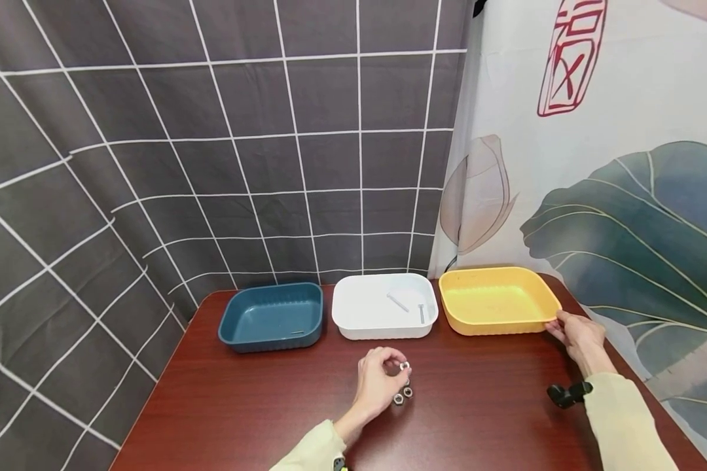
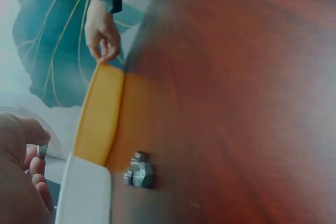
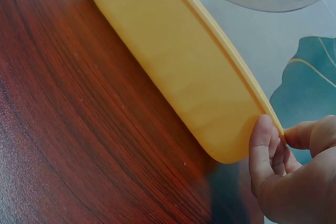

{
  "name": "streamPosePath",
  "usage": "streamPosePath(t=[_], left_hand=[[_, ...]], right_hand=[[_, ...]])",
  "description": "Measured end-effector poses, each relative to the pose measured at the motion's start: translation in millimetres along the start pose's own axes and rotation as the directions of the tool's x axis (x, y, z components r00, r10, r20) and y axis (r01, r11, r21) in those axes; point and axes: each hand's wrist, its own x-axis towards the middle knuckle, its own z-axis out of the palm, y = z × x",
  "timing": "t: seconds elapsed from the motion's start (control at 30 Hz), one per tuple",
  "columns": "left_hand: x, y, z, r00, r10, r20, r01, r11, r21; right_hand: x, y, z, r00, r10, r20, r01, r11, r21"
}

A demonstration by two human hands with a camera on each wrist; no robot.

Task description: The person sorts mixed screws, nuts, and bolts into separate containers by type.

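Note:
My left hand (image 1: 378,381) pinches a small metal nut (image 1: 404,366) between thumb and fingertips, above the table. In the left wrist view the same nut (image 2: 42,150) shows at the fingertips. Just under that hand lie several shiny hex nuts (image 1: 398,398), grouped close together. At the right, my right hand (image 1: 579,332) grips the near right corner of the yellow tray (image 1: 495,325). The right wrist view shows its thumb and fingers at the rim of the yellow tray (image 3: 173,72).
A white tray (image 1: 383,332) stands in the middle with two bolts (image 1: 397,302) in it. Left of it is a blue tray (image 1: 271,345) holding a small thin metal piece (image 1: 298,332). All three line the back of the brown table (image 1: 259,405), before hanging cloths.

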Motion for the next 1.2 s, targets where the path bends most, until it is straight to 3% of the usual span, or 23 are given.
streamPosePath(t=[0.2,0.5,0.7,0.93,1.2], left_hand=[[21.4,4.3,15.7,1.000,0.011,-0.017,-0.013,0.997,-0.079],[55.1,15.9,45.6,0.998,-0.054,-0.009,0.052,0.987,-0.151],[74.1,18.1,74.4,0.996,-0.086,-0.017,0.083,0.986,-0.147],[93.6,25.6,107.9,0.996,-0.063,-0.064,0.054,0.991,-0.124],[108.0,38.3,135.9,0.987,-0.141,-0.080,0.133,0.987,-0.090]], right_hand=[[-0.1,0.5,-0.9,1.000,0.004,0.014,-0.004,1.000,0.011],[-0.7,-1.4,-0.4,1.000,-0.011,-0.007,0.011,1.000,-0.014],[-1.4,-0.3,0.6,1.000,-0.011,-0.010,0.011,0.999,-0.037],[-2.6,-1.4,-2.0,1.000,-0.020,-0.015,0.019,1.000,-0.012],[-2.3,2.2,0.4,0.999,-0.038,-0.008,0.038,0.999,-0.025]])
